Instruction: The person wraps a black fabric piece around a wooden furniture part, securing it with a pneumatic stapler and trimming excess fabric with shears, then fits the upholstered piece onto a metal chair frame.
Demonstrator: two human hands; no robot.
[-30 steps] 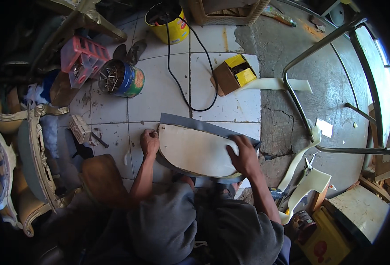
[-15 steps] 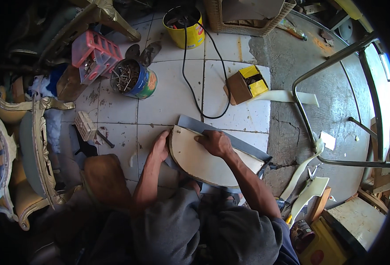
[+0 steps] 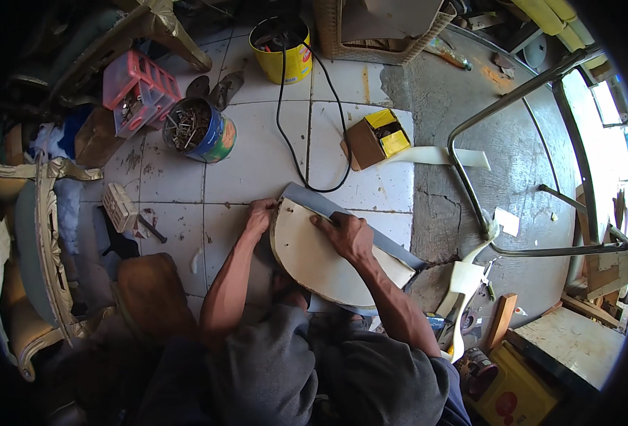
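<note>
Cream board (image 3: 321, 259); grey sheet (image 3: 393, 246); yellow bucket (image 3: 293, 67); white tiles (image 3: 257, 142)

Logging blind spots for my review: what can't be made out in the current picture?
Head view throughout:
Cream half-oval board: underside hidden by its upper face.
Right hand: palm hidden by its back.
Beige woven basket: far part cut off by the upper edge.
Round yellow bucket: exact contents lost in shadow.

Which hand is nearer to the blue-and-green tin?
Left. The left hand is at the pale board's upper-left corner, below and right of the tin; the right hand, over the board's face, is farther right.
</note>
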